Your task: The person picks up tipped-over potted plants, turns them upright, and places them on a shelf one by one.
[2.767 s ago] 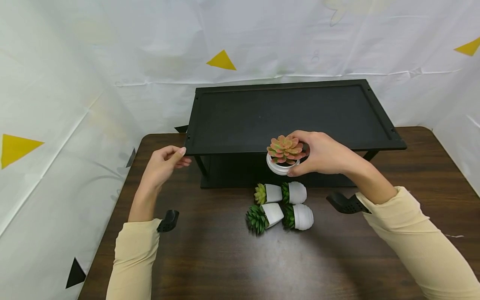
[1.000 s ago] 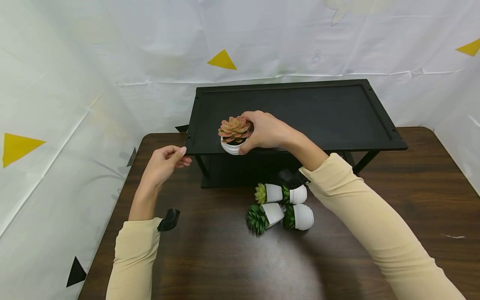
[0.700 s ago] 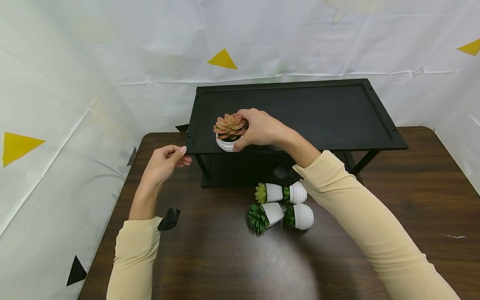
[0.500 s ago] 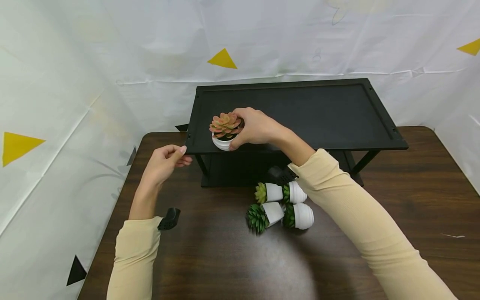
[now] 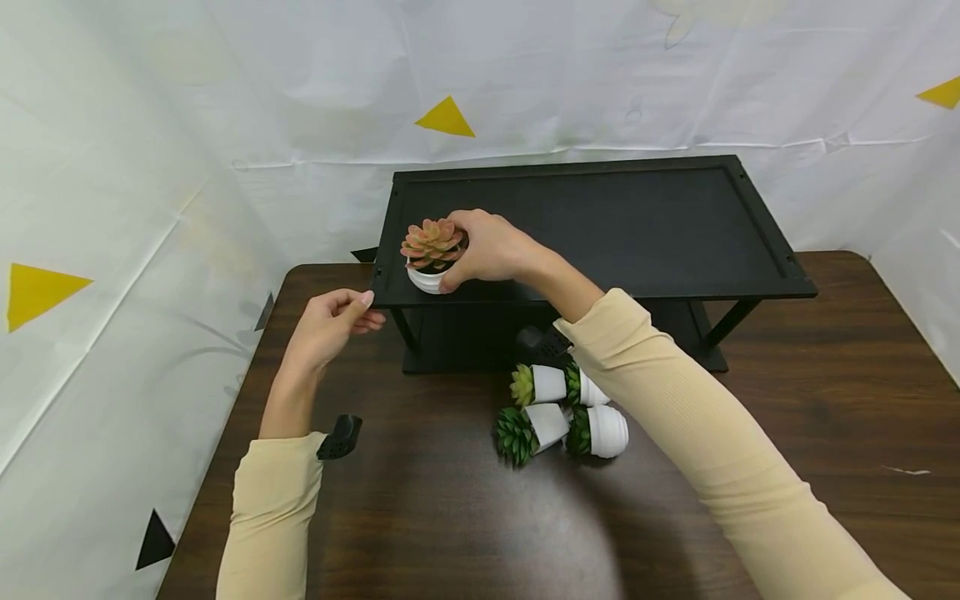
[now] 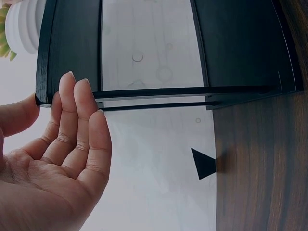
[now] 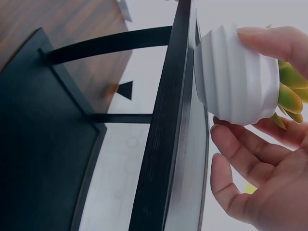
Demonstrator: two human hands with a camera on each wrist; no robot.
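My right hand (image 5: pixel 491 248) grips an artificial succulent (image 5: pixel 431 242) with pinkish-orange leaves by its white pot. It holds the plant upright at the left end of the black two-tier shelf's top (image 5: pixel 600 221). In the right wrist view the ribbed pot (image 7: pixel 236 77) is between thumb and fingers, its base right at the board's surface. My left hand (image 5: pixel 322 333) pinches the front left corner of the top board, thumb at the edge and fingers beneath. The left wrist view shows the fingertips (image 6: pixel 70 79) against the board's underside.
Several small succulents in white pots (image 5: pixel 543 425) lie on their sides on the dark wooden table (image 5: pixel 420 517), in front of the shelf. The lower tier (image 5: pixel 480 346) sits under the top board. White sheeting (image 5: pixel 562 75) with yellow and black triangles encloses the back and sides.
My right hand has carried the pink succulent leftward and back, from in front of the shelf to over its top's left end. The left hand has stayed at the corner.
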